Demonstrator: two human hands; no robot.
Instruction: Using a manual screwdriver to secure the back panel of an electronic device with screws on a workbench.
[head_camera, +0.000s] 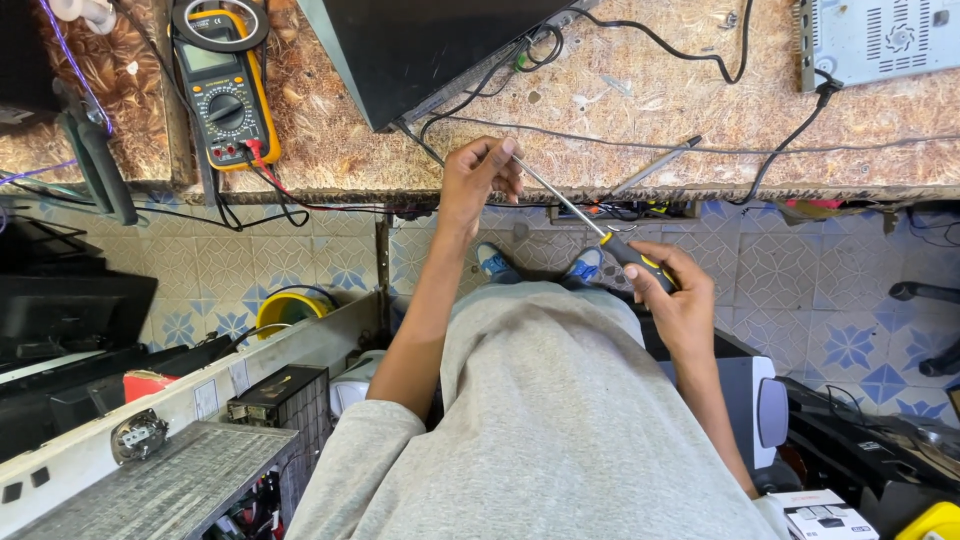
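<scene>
A screwdriver (590, 222) with a long steel shaft and a black and yellow handle runs between my two hands, over the edge of the chipboard workbench (650, 110). My right hand (672, 296) grips its handle, low and to the right. My left hand (480, 175) pinches the shaft's tip between fingertips at the bench edge. A dark flat device (420, 45) with black cables lies just beyond the left hand.
A yellow multimeter (225, 90) with red and black leads sits at the left of the bench. A grey metal box (880, 40) lies at the far right, and a second thin tool (658, 165) near the edge. Electronics cases crowd the tiled floor on both sides.
</scene>
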